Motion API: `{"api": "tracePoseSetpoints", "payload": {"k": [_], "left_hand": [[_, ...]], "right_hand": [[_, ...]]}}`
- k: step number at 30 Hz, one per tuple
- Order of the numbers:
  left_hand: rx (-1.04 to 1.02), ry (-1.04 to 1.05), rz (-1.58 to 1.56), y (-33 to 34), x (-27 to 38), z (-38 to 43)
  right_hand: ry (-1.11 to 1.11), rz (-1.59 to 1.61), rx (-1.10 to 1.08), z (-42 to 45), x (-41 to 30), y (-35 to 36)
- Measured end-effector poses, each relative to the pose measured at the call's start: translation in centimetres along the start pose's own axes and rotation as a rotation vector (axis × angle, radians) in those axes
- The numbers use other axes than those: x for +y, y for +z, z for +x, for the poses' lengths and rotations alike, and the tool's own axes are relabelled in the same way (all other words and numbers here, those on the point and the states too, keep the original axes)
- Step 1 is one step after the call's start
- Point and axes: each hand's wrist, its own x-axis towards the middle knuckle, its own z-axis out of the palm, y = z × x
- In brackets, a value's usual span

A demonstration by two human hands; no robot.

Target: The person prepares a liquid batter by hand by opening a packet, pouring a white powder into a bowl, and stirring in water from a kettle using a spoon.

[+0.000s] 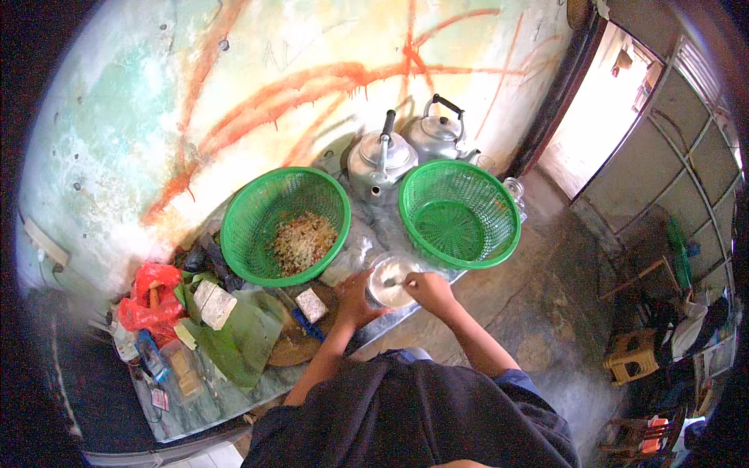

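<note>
A round clear plastic tub (378, 275) of pale, powder-like or creamy stuff stands near the table's front edge. My left hand (353, 299) grips its left side, fingers and thumb spread around the wall. In my right hand (432, 292) is the handle of a spoon (390, 282), whose bowl dips into the pale contents. Just behind the tub sits a knotted clear plastic bag (345, 266). Left of my left hand, a whitish block, seemingly tempeh (311, 305), lies near a blue-handled knife (308, 326) on a round wooden board (292, 345).
A green plastic basket (248, 234) holds chopped food; a second green basket (450, 231) is right of it. Two metal kettles (374, 169) stand by the wall. Banana leaf (246, 327), another whitish block (215, 304) and a red plastic bag (149, 304) are at left.
</note>
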Motion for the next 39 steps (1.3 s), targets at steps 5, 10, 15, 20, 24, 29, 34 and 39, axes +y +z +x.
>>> {"api": "tracePoseSetpoints", "payload": {"k": [5,10,15,20,24,29,34,39], "left_hand": [[0.055,0.034,-0.004,-0.6,0.3,-0.5],[-0.028,-0.048,0.065,-1.0,1.2,-0.1],[0.113,0.115,-0.058,-0.1,-0.2,-0.5],[0.098,0.102,-0.027,-0.3,0.2,-0.4],[0.041,0.037,0.013,-0.7,0.2,-0.5],[0.109,0.053,-0.011,-0.7,1.0,-0.5],[0.064,0.028,0.005,-0.3,0.1,-0.6],[0.048,0.037,-0.01,-0.2,0.0,-0.4]], "right_hand": [[0.085,-0.184,-0.053,-0.7,0.2,-3.5],[0.006,-0.121,0.056,0.1,-0.5,-0.3],[-0.061,-0.189,-0.125,-0.7,0.2,-2.3],[-0.021,-0.137,-0.044,-0.6,-1.0,-1.2],[-0.091,-0.163,-0.15,-0.7,0.3,-2.7],[0.039,-0.159,0.017,0.1,0.0,-0.6],[-0.158,-0.128,-0.113,-0.4,0.3,-2.0],[-0.137,-0.153,-0.05,-0.1,-0.5,-0.5]]}}
